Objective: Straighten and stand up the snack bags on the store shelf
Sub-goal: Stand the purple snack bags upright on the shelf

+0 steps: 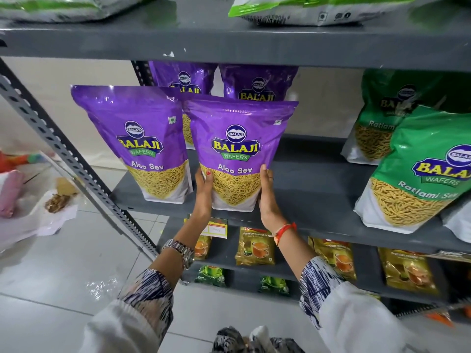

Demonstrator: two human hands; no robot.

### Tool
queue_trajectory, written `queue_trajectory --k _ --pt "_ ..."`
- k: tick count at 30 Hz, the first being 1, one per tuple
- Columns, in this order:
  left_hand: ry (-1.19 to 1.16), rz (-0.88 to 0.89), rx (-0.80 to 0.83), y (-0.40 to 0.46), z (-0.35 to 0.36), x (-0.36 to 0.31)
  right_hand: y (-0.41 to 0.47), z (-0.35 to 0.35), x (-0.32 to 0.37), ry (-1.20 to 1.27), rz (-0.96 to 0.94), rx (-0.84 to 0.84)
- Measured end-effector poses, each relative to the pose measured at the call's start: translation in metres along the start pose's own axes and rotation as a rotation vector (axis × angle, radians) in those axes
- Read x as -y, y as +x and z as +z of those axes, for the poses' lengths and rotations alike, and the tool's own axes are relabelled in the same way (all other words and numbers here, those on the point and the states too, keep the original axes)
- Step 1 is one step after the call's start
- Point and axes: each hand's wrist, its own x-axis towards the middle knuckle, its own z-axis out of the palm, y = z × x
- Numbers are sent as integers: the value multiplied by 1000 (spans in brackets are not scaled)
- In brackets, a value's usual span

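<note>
A purple Aloo Sev bag point(237, 149) stands upright at the front edge of the grey middle shelf point(313, 200). My left hand point(204, 192) grips its lower left side and my right hand point(266, 197) grips its lower right side. A second purple Aloo Sev bag point(132, 141) stands upright just to the left, touching it. Two more purple bags point(257, 85) stand behind, partly hidden. On the right, a green Ratlami Sev bag point(423, 171) leans tilted at the shelf front, with another green bag point(382, 115) behind it.
The upper shelf point(229, 44) hangs close above the bags and carries flat green-and-white packs point(318, 8). Bare shelf lies between the purple and green bags. Tea packets point(256, 247) fill the lower shelves. A perforated metal upright point(63, 154) runs diagonally at left; paper and litter point(51, 207) lie on the floor.
</note>
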Motion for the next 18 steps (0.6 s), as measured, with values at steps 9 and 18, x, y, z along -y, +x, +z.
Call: queue_trajectory --k 9,18 --pt "135 96 -438 -36 -28 6 -51 13 -24 -91 -219 -462" --pt "81 218 -699 -5 -135 -41 -75 113 -49 -334 -225 128"
